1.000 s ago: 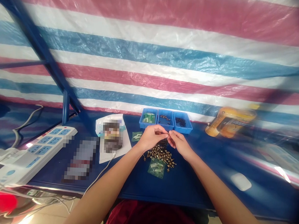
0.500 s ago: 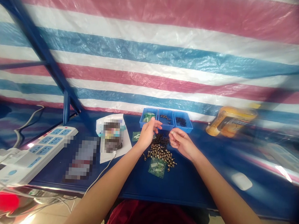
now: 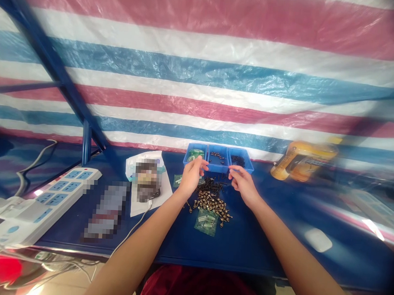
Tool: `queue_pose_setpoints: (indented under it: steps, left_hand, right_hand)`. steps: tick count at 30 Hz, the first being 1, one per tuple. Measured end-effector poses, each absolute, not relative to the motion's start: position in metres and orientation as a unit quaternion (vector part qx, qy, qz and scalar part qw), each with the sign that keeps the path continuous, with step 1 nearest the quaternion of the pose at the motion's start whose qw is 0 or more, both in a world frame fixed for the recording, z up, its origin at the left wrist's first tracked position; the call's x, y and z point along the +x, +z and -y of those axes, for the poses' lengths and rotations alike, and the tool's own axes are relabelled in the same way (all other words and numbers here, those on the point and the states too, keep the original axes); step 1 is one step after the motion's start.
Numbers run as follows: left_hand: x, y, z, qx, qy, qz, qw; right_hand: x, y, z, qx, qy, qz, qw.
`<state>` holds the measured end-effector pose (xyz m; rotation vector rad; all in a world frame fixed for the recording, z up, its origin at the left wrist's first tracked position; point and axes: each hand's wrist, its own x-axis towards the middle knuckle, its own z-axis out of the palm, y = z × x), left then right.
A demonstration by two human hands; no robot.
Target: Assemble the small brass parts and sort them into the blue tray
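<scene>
Several brass-coloured fittings lie in a heap on the blue table, with dark screws just behind them. My left hand is over the left edge of the heap, in front of the blue tray's left compartment, its fingers slightly curled. On the other side, my right hand has thumb and forefinger pressed together near the tray's right compartment; anything between them is too small to name. The blue tray holds green packets, small brass pieces and dark screws. A green packet lies before the heap.
A white power strip with cables is at the left. A white bag and a blurred-out object lie beside it. To the right are an orange bottle and a white mouse-like object. Striped sheeting hangs behind.
My right hand has moved slightly up and right, its other fingers loosening. A small shiny piece seen at its fingertips earlier no longer shows. My left hand has shifted slightly left.
</scene>
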<state>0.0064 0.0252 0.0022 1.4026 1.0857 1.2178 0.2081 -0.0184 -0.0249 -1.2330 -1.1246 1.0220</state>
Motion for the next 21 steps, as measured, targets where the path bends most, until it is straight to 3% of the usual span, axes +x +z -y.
queue_pose_setpoints:
  steps: [5, 9, 21]
  left_hand:
    - [0.001, -0.005, -0.02, 0.781, 0.34, -0.468, 0.236]
    - [0.002, -0.011, -0.016, 0.857, 0.203, -0.464, 0.099]
    - [0.007, -0.014, -0.014, 0.866, 0.177, -0.463, 0.062]
  right_hand:
    - [0.213, -0.031, 0.019, -0.602, 0.206, 0.673, 0.377]
    - [0.2, -0.023, 0.015, -0.59, 0.12, 0.741, 0.299]
    - [0.18, -0.009, 0.002, -0.626, 0.083, 0.759, 0.157]
